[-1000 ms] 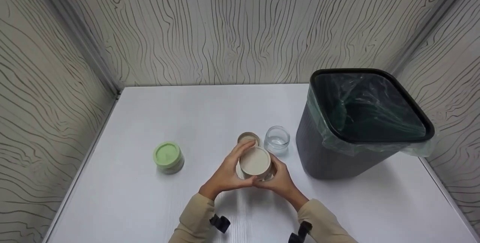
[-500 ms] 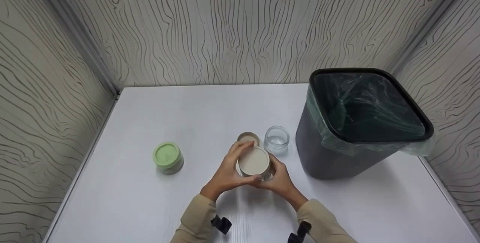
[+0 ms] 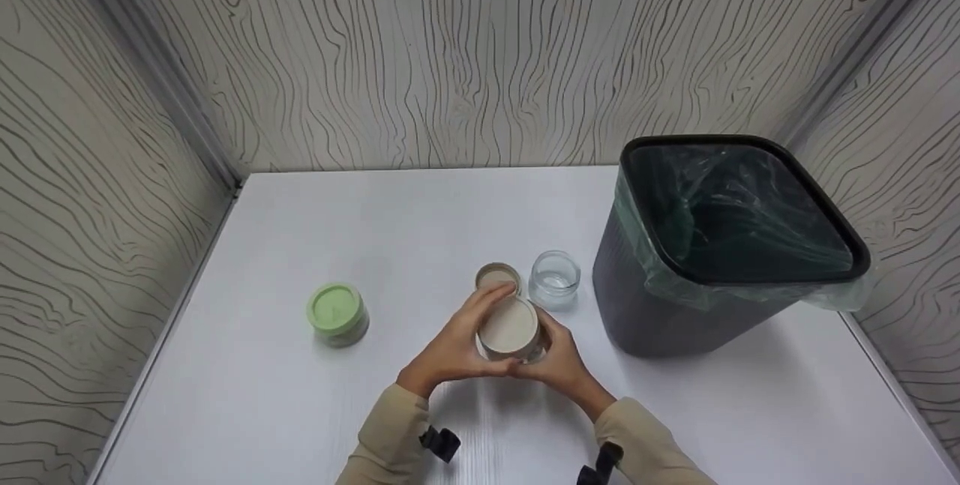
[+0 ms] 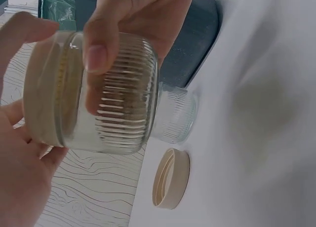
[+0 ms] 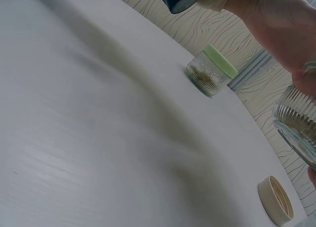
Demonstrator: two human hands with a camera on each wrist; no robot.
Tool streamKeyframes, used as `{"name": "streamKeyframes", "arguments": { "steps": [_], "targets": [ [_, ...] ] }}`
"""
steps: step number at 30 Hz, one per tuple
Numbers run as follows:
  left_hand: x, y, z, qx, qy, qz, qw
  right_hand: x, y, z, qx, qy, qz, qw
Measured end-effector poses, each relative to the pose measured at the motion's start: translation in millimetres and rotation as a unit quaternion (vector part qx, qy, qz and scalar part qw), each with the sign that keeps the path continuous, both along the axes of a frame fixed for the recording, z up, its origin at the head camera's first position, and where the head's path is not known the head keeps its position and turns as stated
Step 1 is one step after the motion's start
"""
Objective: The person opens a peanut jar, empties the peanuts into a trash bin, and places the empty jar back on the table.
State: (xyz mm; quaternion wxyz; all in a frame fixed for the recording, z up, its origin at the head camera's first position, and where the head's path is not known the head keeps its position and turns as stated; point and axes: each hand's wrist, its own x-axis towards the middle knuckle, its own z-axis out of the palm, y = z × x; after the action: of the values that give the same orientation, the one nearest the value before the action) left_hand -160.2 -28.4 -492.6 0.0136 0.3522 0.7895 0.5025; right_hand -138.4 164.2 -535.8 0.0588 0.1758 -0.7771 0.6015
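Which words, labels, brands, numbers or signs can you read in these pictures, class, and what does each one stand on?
None can be read in any view.
The beige-lidded jar, green-lidded jar, loose beige lid, clear glass jar and bin show no lettering that can be made out.
The lines on the wall are a wood-grain pattern, not writing.

Open jar (image 3: 555,280) between loose lid (image 3: 496,273) and bin (image 3: 652,320), held jar (image 3: 509,327) in front.
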Motion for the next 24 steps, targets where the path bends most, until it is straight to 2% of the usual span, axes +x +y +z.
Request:
{"name": "streamKeyframes", "arguments": {
  "steps": [3,8,17,24],
  "targets": [
    [0.1,1.0,0.5,-0.012,-0.008,-0.004,0.9999,0.3,1.0,0.3,0.0,-0.014,0.005,1.0],
    [1.4,3.4,0.9,-0.02,-0.012,0.011,0.9997,1.5,0.4,2.6,-0.001,-0.042,-0.001,0.999],
    [1.7,5.9,-0.6,-0.013,-0.005,0.042,0.999,1.8,-0.3,-1.9,0.01,-0.01,-0.025,1.0],
    [2.7,6.6,-2.4,-0.021,0.001,0.065,0.9976,2.7,-0.9,-4.7,0.044,0.02,-0.041,0.998]
  ]
}}
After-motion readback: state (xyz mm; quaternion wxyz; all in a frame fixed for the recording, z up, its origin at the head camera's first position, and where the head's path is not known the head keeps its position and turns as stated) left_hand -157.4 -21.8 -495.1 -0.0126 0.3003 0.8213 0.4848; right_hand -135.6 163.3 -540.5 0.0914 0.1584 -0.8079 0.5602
